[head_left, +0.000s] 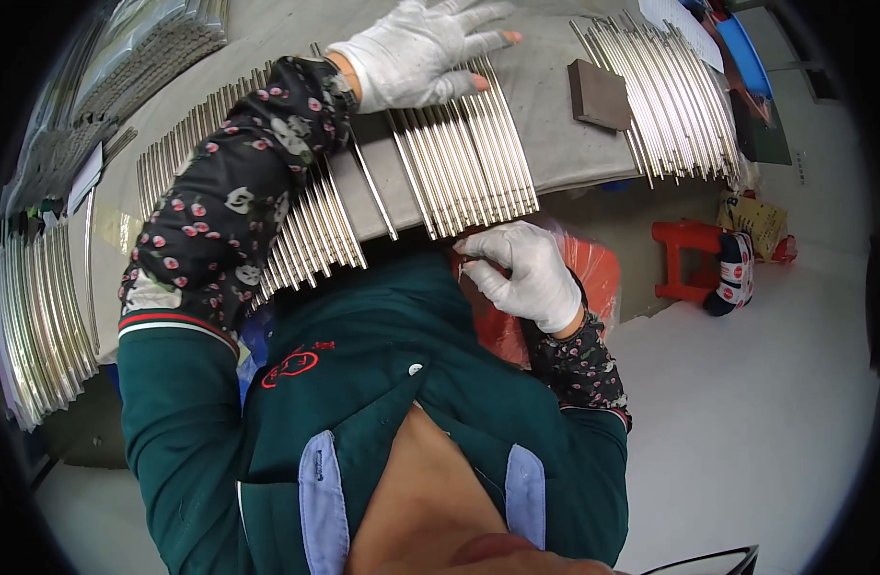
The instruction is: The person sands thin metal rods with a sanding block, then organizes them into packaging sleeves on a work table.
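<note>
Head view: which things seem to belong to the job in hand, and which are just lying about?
Seemingly part of the job:
- middle rods
- left hand, spread over their far ends
- right hand, by their near ends
- table under them

Probably just lying about:
- red stool
- yellow package

Unclear: brown block
</note>
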